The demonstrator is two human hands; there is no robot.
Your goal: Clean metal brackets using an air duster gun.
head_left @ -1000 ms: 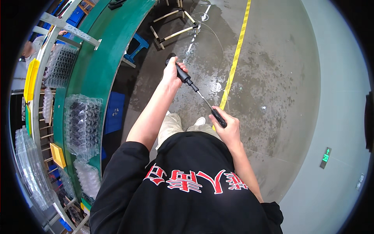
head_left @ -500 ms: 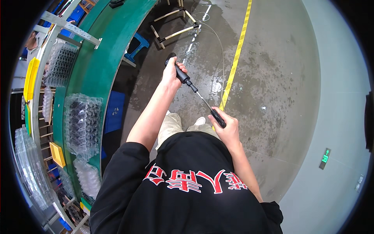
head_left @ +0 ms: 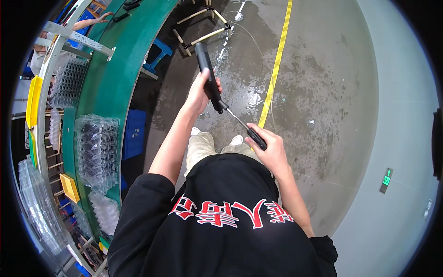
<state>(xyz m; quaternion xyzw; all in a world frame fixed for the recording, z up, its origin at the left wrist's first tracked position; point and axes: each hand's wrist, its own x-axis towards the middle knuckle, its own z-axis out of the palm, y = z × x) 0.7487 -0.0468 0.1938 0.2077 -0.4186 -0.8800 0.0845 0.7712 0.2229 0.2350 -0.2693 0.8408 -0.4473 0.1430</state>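
My left hand (head_left: 198, 96) is closed around a long black cylindrical handle-like part (head_left: 204, 57), which stands steeply tilted in front of me. My right hand (head_left: 275, 151) grips the black handle of a screwdriver (head_left: 257, 138). Its thin metal shaft points up and left to a small black piece at the lower end of the cylindrical part. Whether the tip sits inside that piece or only touches it, I cannot tell. Both hands are in the air over the floor, in front of my body.
On the left runs a green worktable (head_left: 104, 87) with stacked clear plastic trays (head_left: 97, 150). Another person's hand (head_left: 104, 17) reaches over its far end, near black parts (head_left: 121, 17). A blue stool (head_left: 159, 56), a pipe frame (head_left: 207, 34) and a blue bin (head_left: 134, 134) stand beside the table.
The black part in my left hand has swung more upright, its lower end now angled away from the screwdriver shaft's line. My right hand has hardly moved. Another person's hand has appeared over the table's far end.
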